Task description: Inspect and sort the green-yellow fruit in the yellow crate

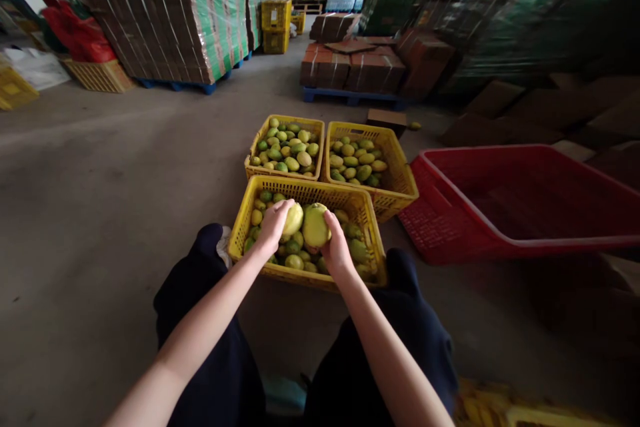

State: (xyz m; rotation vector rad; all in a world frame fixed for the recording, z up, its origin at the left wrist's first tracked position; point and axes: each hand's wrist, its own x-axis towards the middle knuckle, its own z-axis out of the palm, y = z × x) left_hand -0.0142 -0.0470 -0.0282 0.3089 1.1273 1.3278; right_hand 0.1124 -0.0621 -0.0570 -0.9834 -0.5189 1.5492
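Observation:
In the head view, my left hand (276, 223) is closed around a pale yellow-green fruit (293, 219), rounded and smooth. My right hand (337, 240) grips a larger yellow-green fruit (316, 225) from its right side. The two fruits are side by side, a small gap between them, over the near yellow crate (310, 185). Smaller green and yellow fruits (294, 261) lie inside that crate, partly covered by my hands. The exact kind of fruit is unclear.
Behind stand two more yellow crates of fruit, one left (284, 173) and one right (403, 173). A large red crate (465, 240) is to the right. Farther off are a pallet of brown boxes (350, 70) and wrapped stacks (150, 13). My knees flank the near crate.

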